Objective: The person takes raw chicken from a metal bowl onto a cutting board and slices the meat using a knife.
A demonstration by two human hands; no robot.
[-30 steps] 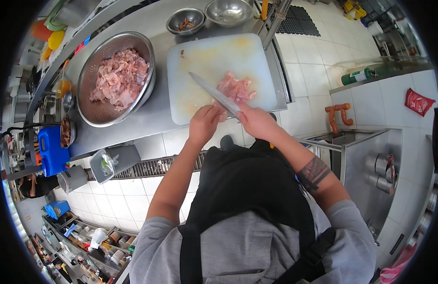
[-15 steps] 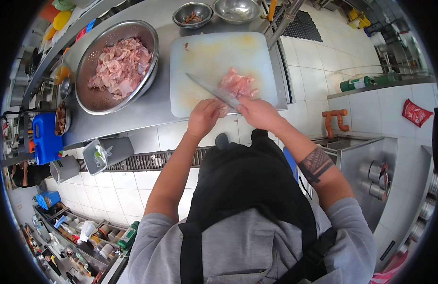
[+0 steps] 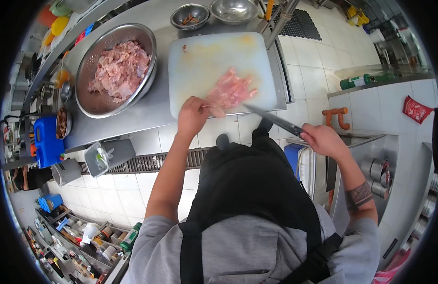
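Raw pink meat point(image 3: 232, 90) lies on the white cutting board point(image 3: 200, 57), towards its near edge. My left hand point(image 3: 192, 116) is closed on the near left end of the meat, where a pale flap hangs over the board's edge. In my right hand point(image 3: 321, 139) is a knife point(image 3: 275, 121), gripped by its black handle. The blade points left and away from me, with its tip by the near edge of the board, close to the meat. A large steel colander point(image 3: 150, 78) left of the board holds a heap of raw meat pieces point(image 3: 119, 71).
Two steel bowls stand behind the board: one bowl point(image 3: 174, 21) with brown pieces inside, the other bowl point(image 3: 234, 12) shiny. A metal post point(image 3: 280, 26) rises at the table's right corner. Below the steel table point(image 3: 100, 130) are a grey bin point(image 3: 119, 150) and a blue jerrycan point(image 3: 47, 142).
My right hand has swung right and towards me with the knife, taking the blade off the meat. My left hand has shifted slightly left, and the meat lies more spread out.
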